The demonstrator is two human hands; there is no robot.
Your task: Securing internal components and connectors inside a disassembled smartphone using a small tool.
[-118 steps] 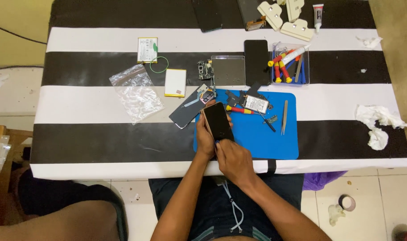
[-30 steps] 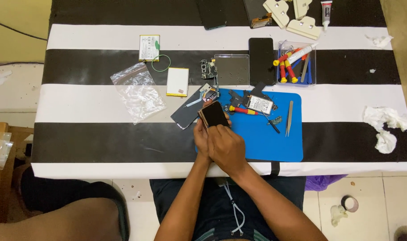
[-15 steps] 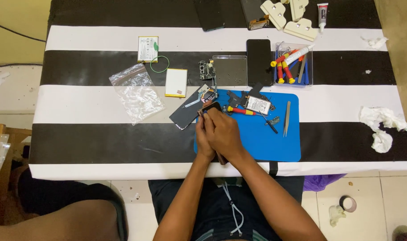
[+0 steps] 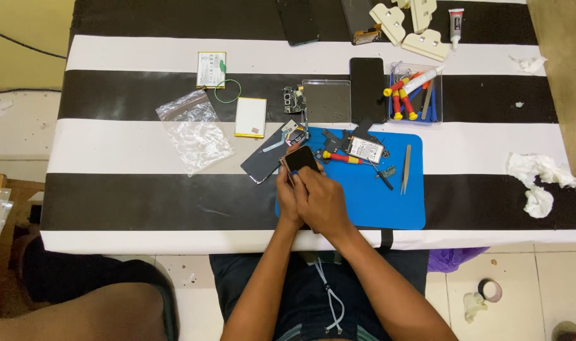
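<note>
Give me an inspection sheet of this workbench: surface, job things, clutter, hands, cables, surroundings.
Surface: black and white striped table with a blue mat.
Job's things: dark phone held over the mat's left edge.
Clutter: plastic bag, red-handled screwdriver, tweezers, tool tray, crumpled tissues.
Hands: left hand and right hand both hold the phone.
Cables: green wire loop.
Surroundings: tiled floor, tape roll.

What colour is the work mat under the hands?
Plain blue mat, lying on a black-and-white striped table cover; it shows in the head view.
</note>
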